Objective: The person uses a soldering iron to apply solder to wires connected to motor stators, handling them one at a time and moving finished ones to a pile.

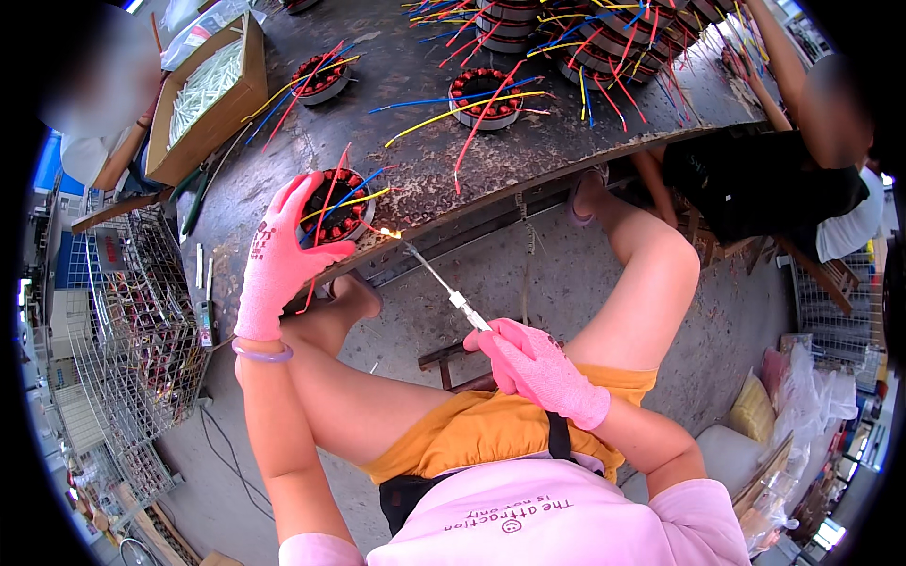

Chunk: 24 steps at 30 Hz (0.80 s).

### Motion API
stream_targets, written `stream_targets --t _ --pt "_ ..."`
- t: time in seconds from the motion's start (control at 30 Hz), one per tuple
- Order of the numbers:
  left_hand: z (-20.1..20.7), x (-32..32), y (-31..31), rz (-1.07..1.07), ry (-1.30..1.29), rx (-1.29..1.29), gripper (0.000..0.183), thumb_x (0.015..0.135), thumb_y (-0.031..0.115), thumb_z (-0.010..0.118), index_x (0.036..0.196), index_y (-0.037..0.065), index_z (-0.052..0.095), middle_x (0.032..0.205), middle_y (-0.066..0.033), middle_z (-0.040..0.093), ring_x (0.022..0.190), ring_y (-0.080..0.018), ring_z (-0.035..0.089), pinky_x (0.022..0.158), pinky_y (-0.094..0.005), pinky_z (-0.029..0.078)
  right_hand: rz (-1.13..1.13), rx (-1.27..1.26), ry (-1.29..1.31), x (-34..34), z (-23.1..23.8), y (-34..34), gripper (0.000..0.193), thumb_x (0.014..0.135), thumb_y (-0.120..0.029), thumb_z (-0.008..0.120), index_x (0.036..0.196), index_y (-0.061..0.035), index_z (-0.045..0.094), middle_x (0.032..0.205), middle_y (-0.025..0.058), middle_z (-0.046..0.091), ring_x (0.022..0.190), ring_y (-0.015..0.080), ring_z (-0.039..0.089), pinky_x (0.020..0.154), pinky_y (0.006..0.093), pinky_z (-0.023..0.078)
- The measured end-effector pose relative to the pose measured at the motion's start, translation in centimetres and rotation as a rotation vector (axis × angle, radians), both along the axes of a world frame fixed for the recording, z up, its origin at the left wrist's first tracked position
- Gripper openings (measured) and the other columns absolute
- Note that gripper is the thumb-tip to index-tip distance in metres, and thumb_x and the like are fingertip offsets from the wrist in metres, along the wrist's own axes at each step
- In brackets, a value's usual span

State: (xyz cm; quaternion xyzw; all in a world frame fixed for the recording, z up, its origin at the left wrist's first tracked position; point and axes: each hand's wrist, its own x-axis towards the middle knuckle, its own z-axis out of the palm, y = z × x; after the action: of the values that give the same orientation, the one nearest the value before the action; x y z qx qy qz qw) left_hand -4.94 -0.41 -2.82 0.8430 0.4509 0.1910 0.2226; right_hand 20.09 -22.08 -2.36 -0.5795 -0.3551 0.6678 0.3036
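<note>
Right hand (pixel 536 363), in a pink knit glove, is closed around the handle of a thin metal torch-like tool (pixel 444 288). The tool's tip carries a small flame (pixel 390 232) and sits at the near rim of a round motor stator with red-tipped copper windings (pixel 336 209).

Left hand (pixel 280 253), also pink-gloved, grips the stator's left side, fingers curled over its top edge, steadying it at the near edge of the dark, worn metal workbench (pixel 425 160). Red, blue and yellow lead wires (pixel 351 198) rise from this stator; the flame meets it where the yellow lead leaves the winding.

Judgement on progress: this stator is mid-operation, its joint under heat. Two similar stators (pixel 483 94) lie singly further back with leads splayed; a cluster of more stators (pixel 604 38) sits at the far side. Cannot tell which are finished.

Surroundings: open cardboard box of white sleeving pieces (pixel 203 90) at far left, wire mesh baskets (pixel 132 311) beside the bench, another seated person (pixel 774 179) at right.
</note>
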Motion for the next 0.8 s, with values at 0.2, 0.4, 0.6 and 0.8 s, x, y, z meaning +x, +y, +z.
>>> stream_targets --t 0.2,0.4,0.6,0.8 --pt "0.04 0.14 -0.03 0.005 0.007 0.01 0.088 0.061 0.017 0.088 0.14 0.005 0.05 0.143 -0.019 0.048 0.132 -0.036 0.048 0.108 -0.0409 0.042 -0.03 -0.046 0.017 0.06 0.13 -0.03 0.033 0.102 -0.031 0.045 0.107 -0.0025 0.062 0.06 0.002 0.05 0.05 0.0083 0.044 0.05 0.0263 0.037" --pt "-0.1 -0.01 0.53 -0.022 0.004 -0.002 0.088 0.061 0.014 0.088 0.139 0.005 0.05 0.144 -0.0189 0.048 0.133 -0.0359 0.047 0.11 -0.0407 0.041 -0.03 -0.01 0.038 -0.06 -0.2 -0.08 0.035 0.101 -0.035 0.048 0.112 -0.0048 0.062 0.059 -0.0007 0.049 0.043 0.0053 0.037 0.042 0.0238 0.028" --pt "-0.2 -0.16 0.63 -0.028 0.003 0.003 0.088 0.061 0.014 0.088 0.139 0.005 0.05 0.144 -0.0193 0.047 0.133 -0.0356 0.047 0.11 -0.0409 0.04 -0.035 -0.032 0.038 -0.09 0.13 -0.05 0.035 0.101 -0.035 0.048 0.113 -0.005 0.062 0.059 -0.0006 0.049 0.043 0.0053 0.037 0.042 0.0236 0.028" --pt "0.06 0.08 0.45 -0.029 0.007 0.008 0.087 0.061 0.015 0.088 0.14 0.005 0.05 0.144 -0.0191 0.047 0.133 -0.0356 0.047 0.11 -0.0407 0.04 -0.026 -0.03 0.031 -0.11 -0.01 -0.09 0.034 0.102 -0.033 0.047 0.11 -0.0037 0.062 0.059 0.0007 0.049 0.046 0.0069 0.041 0.046 0.0248 0.032"
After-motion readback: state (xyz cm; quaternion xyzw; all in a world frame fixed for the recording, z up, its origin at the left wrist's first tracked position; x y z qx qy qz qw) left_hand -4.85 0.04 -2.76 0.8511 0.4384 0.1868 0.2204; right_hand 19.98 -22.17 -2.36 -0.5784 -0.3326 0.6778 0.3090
